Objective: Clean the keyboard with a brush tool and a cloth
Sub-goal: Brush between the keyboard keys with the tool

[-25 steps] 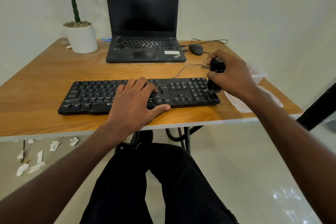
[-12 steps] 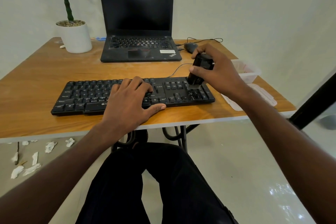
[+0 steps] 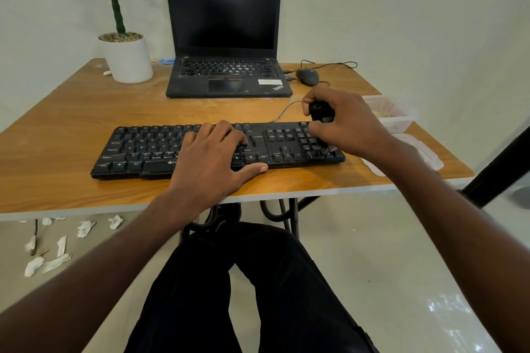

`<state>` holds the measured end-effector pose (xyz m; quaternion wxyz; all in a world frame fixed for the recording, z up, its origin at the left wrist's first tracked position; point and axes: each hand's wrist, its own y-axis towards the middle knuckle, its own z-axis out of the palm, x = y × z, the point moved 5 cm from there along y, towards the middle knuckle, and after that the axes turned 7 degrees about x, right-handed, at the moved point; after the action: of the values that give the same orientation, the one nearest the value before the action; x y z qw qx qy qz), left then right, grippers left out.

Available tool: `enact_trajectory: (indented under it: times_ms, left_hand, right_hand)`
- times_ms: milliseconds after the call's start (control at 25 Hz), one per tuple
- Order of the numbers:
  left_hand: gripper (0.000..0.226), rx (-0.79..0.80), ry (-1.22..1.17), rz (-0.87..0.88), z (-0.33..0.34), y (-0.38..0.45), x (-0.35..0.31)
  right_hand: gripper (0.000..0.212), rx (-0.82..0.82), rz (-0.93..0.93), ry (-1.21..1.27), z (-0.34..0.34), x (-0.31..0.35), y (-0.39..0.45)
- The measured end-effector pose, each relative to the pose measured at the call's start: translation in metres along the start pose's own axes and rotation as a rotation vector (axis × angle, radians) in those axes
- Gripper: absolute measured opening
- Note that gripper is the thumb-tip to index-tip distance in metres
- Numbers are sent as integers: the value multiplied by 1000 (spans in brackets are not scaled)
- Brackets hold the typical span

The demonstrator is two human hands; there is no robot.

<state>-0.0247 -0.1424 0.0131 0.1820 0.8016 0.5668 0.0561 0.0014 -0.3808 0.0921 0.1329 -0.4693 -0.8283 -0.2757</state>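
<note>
A black keyboard [image 3: 143,149] lies across the front of the wooden table [image 3: 71,112]. My left hand [image 3: 212,160] rests flat on its middle keys, thumb along the front edge. My right hand [image 3: 344,126] grips a black brush tool [image 3: 321,113], its bristles down on the number pad at the keyboard's right end. Most of the brush is hidden by my fingers. No cloth is plainly visible.
An open black laptop [image 3: 226,37] stands behind the keyboard, a dark mouse [image 3: 307,76] and its cable to the right. A white potted plant [image 3: 127,57] is at the back left. A clear plastic box [image 3: 398,117] and lid [image 3: 421,152] sit at the right edge. Paper scraps [image 3: 57,249] litter the floor.
My right hand swept the brush left over the number pad and has come back to the right and down toward its lower keys. My left hand has stayed on the keys.
</note>
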Motion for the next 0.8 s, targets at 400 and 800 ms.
enact_trajectory:
  times_ms: [400, 800]
  left_hand:
    - [70, 6, 10, -3, 1, 0, 0]
    - [70, 8, 15, -9, 0, 1, -1]
  right_hand:
    - [23, 32, -17, 204, 5, 1, -1]
    - [21, 26, 23, 205, 1, -7, -4]
